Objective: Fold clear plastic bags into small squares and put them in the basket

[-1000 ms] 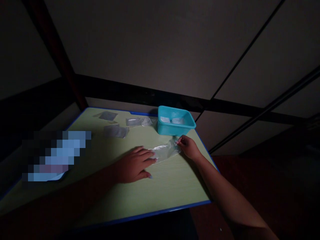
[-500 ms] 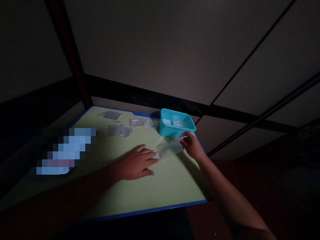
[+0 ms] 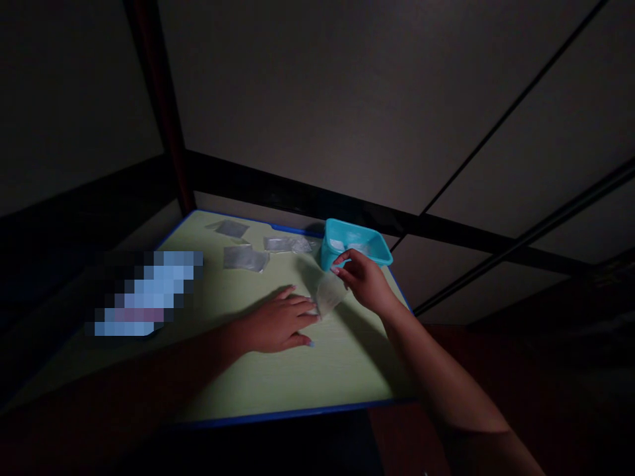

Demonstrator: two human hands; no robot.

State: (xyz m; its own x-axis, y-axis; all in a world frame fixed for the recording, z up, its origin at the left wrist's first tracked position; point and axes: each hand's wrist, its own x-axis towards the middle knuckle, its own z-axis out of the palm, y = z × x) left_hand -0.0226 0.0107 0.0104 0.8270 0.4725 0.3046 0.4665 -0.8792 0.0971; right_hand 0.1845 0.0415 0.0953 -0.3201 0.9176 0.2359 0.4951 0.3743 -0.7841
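My right hand (image 3: 364, 281) pinches one end of a clear plastic bag (image 3: 329, 294) between thumb and fingertips, holding that end up off the table. The bag slopes down to my left hand (image 3: 282, 322), which lies flat with fingers spread, its fingertips pressing the other end against the tabletop. Just behind my right hand stands a turquoise plastic basket (image 3: 333, 259) with whitish pieces inside; the hand covers part of its front. What the whitish pieces are is too dim to tell.
Several clear plastic packets lie farther back on the pale table (image 3: 238, 390): one folded packet (image 3: 232, 229), another pair (image 3: 245, 258), and a crumpled one (image 3: 290, 244) by the basket. A blurred-out bluish object (image 3: 153, 291) is at the left. A panelled wall rises behind the blue table edge.
My right hand has lifted its end of the plastic bag and drawn it toward the left hand, so the bag is no longer stretched flat. My left hand stays in place; the view has shifted slightly.
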